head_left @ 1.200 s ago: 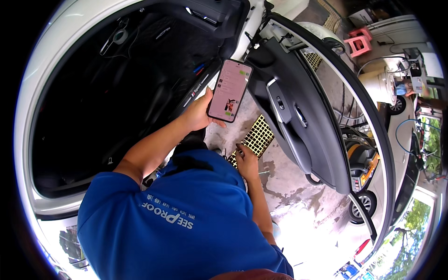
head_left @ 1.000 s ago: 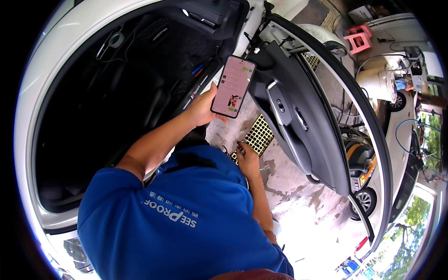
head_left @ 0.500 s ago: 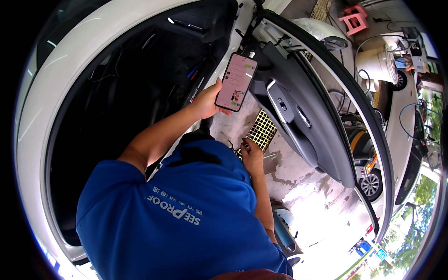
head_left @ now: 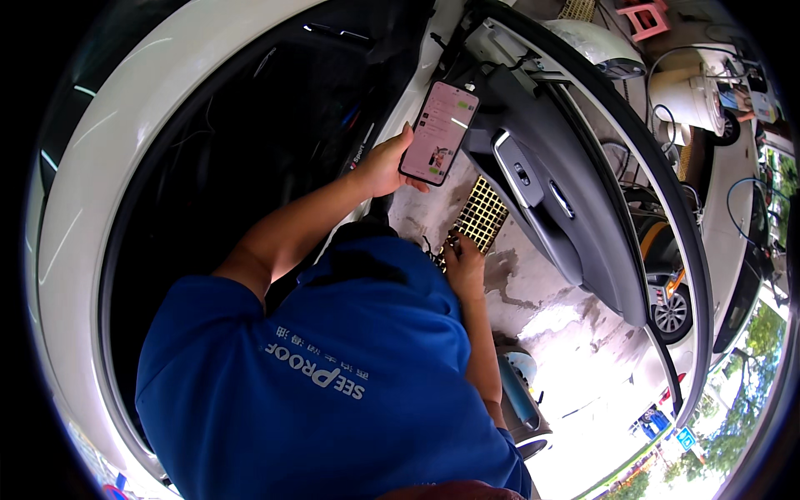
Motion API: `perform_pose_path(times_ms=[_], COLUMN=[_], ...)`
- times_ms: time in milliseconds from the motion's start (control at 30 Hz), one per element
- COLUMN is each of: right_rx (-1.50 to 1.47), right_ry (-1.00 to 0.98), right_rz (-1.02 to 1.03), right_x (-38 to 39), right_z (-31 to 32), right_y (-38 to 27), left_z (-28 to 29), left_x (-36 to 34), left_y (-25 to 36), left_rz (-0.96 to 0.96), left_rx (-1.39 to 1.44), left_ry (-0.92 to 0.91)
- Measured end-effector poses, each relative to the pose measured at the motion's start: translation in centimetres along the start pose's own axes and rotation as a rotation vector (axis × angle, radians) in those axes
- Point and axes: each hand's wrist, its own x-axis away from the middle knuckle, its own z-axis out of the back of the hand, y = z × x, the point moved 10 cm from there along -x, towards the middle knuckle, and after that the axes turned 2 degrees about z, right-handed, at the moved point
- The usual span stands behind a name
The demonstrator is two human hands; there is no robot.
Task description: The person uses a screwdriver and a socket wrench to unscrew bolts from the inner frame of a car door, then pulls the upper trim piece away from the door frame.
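Observation:
In front of me, at the open car doorway, my left hand (head_left: 385, 167) grips a smartphone (head_left: 439, 133) by its lower left edge. The phone's pinkish screen is lit and faces me. Down at my waist, my right hand (head_left: 464, 265) is closed with the fingers curled. Something small and dark shows at its fingertips, too unclear to name. Thin black cords (head_left: 429, 249) hang just beside those fingers. My blue shirt (head_left: 333, 333) fills the lower middle of the view.
The open car door (head_left: 554, 192) stands to my right; the dark car interior (head_left: 225, 158) lies left. A yellow floor grate (head_left: 482, 212) is set in wet concrete. Farther right are a white bucket (head_left: 687, 98), a pink stool (head_left: 646, 21) and another white car (head_left: 727, 217).
My view has shifted slightly, so the phone, door and both hands appear a little farther right. The left hand keeps its hold on the phone, and the right stays curled at my waist.

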Motion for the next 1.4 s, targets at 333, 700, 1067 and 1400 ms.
perform_pose_path(times_ms=[333,700,1067,1400], right_rx=[-0.05,-0.165,0.016,0.179], right_ry=[0.035,0.083,0.075,0.026], right_rz=[0.148,0.088,0.499,0.586], right_x=[-1.6,-3.1,-2.3,-2.5], right_z=[-1.4,-0.7,-0.2,-1.1], right_y=[-2.0,-4.6,-10.9,-13.5], left_z=[1.8,2.4,2.1,2.3], left_x=[0.9,1.6,1.9,2.0], left_y=[-0.3,-0.7,-0.7,-1.4], left_rz=[0.057,0.086,0.095,0.13], left_rx=[0.021,0.019,0.006,-0.036], left_ry=[0.028,0.034,0.058,0.08])
